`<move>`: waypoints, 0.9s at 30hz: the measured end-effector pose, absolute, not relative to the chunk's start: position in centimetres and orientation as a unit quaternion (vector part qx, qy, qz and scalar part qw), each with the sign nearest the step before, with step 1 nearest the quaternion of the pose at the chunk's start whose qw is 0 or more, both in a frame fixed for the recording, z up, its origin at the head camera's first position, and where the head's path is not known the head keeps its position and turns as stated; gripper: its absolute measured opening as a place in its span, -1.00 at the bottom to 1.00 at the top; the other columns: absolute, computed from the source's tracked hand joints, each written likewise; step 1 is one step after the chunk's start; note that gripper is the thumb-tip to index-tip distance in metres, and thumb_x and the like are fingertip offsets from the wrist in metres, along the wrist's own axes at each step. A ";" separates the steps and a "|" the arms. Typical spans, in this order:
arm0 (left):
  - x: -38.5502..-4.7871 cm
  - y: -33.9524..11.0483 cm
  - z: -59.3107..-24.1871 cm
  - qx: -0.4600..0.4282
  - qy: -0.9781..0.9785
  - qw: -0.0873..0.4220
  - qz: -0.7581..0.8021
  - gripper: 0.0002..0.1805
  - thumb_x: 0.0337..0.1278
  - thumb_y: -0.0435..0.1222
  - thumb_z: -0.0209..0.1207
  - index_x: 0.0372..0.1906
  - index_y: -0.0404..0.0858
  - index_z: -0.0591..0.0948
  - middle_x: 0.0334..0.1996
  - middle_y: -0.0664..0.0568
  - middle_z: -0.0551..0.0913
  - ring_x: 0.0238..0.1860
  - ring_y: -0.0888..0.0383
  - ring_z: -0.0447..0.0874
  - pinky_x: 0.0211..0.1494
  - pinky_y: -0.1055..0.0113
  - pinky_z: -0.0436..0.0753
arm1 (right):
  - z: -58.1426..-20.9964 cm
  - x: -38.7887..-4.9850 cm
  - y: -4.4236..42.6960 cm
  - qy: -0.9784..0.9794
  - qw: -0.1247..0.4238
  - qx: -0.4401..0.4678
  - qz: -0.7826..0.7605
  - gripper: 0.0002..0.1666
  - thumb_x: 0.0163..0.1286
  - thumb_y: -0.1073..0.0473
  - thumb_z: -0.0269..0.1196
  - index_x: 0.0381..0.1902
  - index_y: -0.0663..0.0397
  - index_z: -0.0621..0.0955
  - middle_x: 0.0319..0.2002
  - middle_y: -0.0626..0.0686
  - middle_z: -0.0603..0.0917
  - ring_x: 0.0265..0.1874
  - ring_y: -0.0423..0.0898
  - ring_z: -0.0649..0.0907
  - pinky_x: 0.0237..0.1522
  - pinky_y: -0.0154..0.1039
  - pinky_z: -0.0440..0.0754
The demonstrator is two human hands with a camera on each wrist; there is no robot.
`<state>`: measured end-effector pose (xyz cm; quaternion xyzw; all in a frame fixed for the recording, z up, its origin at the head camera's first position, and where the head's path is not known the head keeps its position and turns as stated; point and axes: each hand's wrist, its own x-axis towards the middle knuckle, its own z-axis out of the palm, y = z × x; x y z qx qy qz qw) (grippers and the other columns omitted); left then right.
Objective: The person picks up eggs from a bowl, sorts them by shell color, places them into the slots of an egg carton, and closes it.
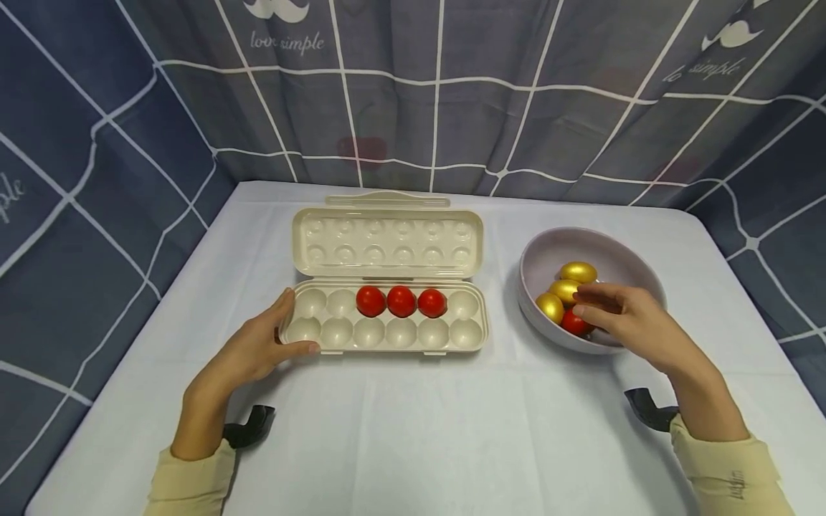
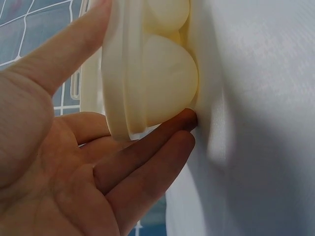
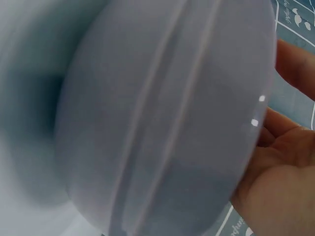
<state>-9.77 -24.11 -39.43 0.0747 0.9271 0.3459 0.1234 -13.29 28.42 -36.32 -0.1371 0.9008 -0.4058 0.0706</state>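
Note:
A cream egg carton lies with its lid laid back. Three red eggs sit side by side in its back row of cups. My left hand grips the carton's left end, thumb along the front edge; in the left wrist view its fingers reach under the rim. On the right, a greyish-mauve bowl holds three golden eggs and a red egg. Over the bowl is my right hand, thumb and fingers apart beside the red egg and a golden one. Whether they touch, I cannot tell.
A white cloth covers the table. Dark checked curtains hang behind it and at both sides. Black curved pieces stick out beside both wrists.

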 end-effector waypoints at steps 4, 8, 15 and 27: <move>-9.8 -23.9 -39.6 0.077 0.925 0.125 0.350 0.22 0.09 0.06 0.37 0.52 -0.48 -0.13 0.54 -0.32 -0.17 0.51 -0.27 -0.17 0.45 -0.21 0.00 | -36.8 -13.0 28.8 0.911 0.053 -0.135 -0.387 -0.48 0.39 0.22 0.30 0.17 0.49 0.51 0.06 0.37 0.61 -0.13 -0.38 0.57 -0.18 -0.62 0.51; -9.8 -24.1 -39.5 0.072 0.927 0.127 0.344 0.25 0.07 0.09 0.37 0.52 -0.46 -0.15 0.54 -0.31 -0.18 0.51 -0.27 -0.17 0.44 -0.22 0.00 | -37.1 -12.8 29.1 0.922 0.035 -0.135 -0.360 -0.50 0.35 0.25 0.32 0.14 0.49 0.54 0.02 0.38 0.63 -0.09 -0.04 0.63 -0.18 -0.67 0.45; -9.8 -24.3 -39.5 0.070 0.927 0.128 0.346 0.26 0.06 0.10 0.37 0.53 -0.44 -0.17 0.54 -0.30 -0.18 0.51 -0.27 -0.16 0.43 -0.24 0.02 | -37.3 -13.8 28.7 0.929 0.044 -0.121 -0.346 -0.46 0.28 0.28 0.38 0.14 0.51 0.53 0.04 0.41 0.61 -0.02 0.25 0.61 -0.14 -0.67 0.40; -9.8 -24.3 -39.6 0.074 0.929 0.124 0.342 0.25 0.07 0.09 0.37 0.53 -0.44 -0.16 0.54 -0.32 -0.16 0.50 -0.30 -0.13 0.43 -0.25 0.04 | -37.9 -15.3 27.3 0.961 0.058 -0.132 -0.236 -0.46 0.13 0.29 0.43 0.05 0.46 0.58 -0.15 0.38 0.65 -0.17 0.27 0.57 -0.07 0.17 0.47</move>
